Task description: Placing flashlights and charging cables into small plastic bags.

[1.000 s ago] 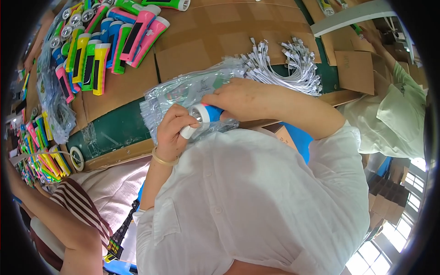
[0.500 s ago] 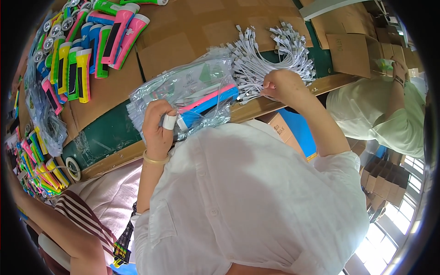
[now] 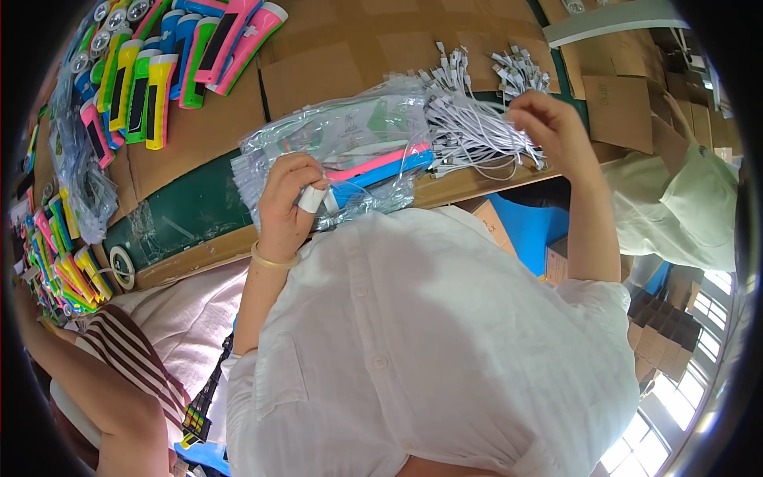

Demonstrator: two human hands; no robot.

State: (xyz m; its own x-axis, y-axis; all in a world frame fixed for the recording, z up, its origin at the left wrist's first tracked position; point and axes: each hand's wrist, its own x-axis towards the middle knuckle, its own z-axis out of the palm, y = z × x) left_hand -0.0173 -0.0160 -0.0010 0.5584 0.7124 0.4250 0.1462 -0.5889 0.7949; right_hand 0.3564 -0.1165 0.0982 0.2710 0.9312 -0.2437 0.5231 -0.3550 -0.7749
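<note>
My left hand (image 3: pixel 290 203) is closed at the near edge of a stack of clear plastic bags (image 3: pixel 270 151), with a white wrap (image 3: pixel 311 199) around its thumb. Beside its fingers, a pink and blue flashlight (image 3: pixel 389 168) lies across the bags, a thin white cable by its near end. My right hand (image 3: pixel 560 131) is over the right side of a pile of white USB cables (image 3: pixel 469 127). Its fingers are bent onto the cables and seem to pinch one; the exact grip is partly hidden.
Colourful flashlights (image 3: pixel 163 99) heap at the far left on cardboard (image 3: pixel 334 60), more of them (image 3: pixel 67 254) lower left. A tape roll (image 3: pixel 122 266) sits at the table edge. A co-worker's arm (image 3: pixel 87 374) is left; another person (image 3: pixel 675 207) stands right, near an open carton (image 3: pixel 616 111).
My right hand has moved right and slightly up across the cables, and the pile's strands have shifted. My left hand stays at the bags and flashlight. The view has shifted slightly.
</note>
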